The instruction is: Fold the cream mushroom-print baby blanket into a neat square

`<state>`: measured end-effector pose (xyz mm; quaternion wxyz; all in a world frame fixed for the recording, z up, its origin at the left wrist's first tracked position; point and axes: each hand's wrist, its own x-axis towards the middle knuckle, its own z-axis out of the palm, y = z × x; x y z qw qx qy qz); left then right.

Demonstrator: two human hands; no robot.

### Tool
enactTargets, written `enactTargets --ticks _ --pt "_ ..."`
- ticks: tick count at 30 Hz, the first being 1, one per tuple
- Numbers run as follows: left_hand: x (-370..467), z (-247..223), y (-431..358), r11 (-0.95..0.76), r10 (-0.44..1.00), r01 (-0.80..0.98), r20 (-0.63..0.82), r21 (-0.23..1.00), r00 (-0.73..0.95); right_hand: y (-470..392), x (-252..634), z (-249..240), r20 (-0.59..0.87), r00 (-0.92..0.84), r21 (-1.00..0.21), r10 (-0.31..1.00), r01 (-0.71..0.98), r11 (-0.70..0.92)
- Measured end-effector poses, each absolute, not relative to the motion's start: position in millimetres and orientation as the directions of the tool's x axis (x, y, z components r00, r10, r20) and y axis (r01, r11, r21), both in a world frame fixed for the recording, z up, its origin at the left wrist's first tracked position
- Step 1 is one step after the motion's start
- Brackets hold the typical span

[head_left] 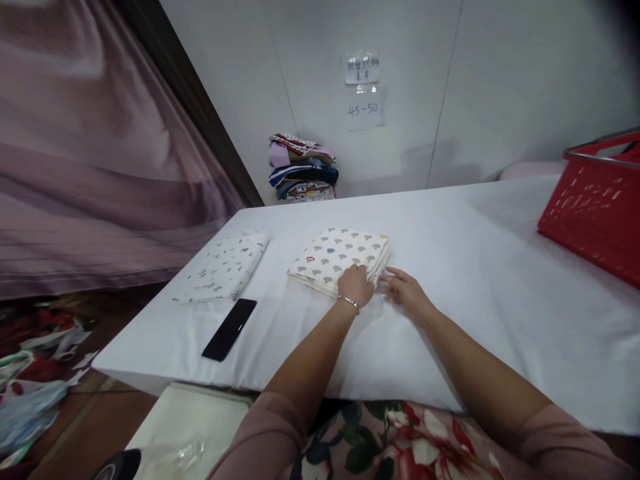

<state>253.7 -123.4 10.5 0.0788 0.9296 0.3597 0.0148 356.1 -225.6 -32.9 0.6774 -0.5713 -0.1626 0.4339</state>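
A folded white cloth [337, 257] with grey mushroom-like prints, plus a small red and a small blue motif, lies on the white-covered table in front of me. My left hand [356, 285], with a bracelet at the wrist, has its fingers curled over the cloth's near right corner. Just to its right, my right hand [404, 291] reaches in at the cloth's right edge, fingers apart and fingertips at the layered side. Whether the right fingertips pinch any fabric is hard to see. Further left lies another folded white cloth [225, 267] with small dark prints.
A black phone [230, 329] rests on the table [450, 253] at left. Behind the far edge rises a stack of folded fabrics [303, 170] against the wall. A red basket [595, 207] stands at the right. A pink curtain [90, 147] hangs at left.
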Motion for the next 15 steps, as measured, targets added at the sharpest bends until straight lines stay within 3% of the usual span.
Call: enactTargets --ticks 15 --pt "259.3 13.2 -123.5 -0.714 0.688 0.687 -0.046 0.131 0.724 -227.0 354.4 -31.4 -0.218 0.520 -0.911 0.826 -0.412 0.019"
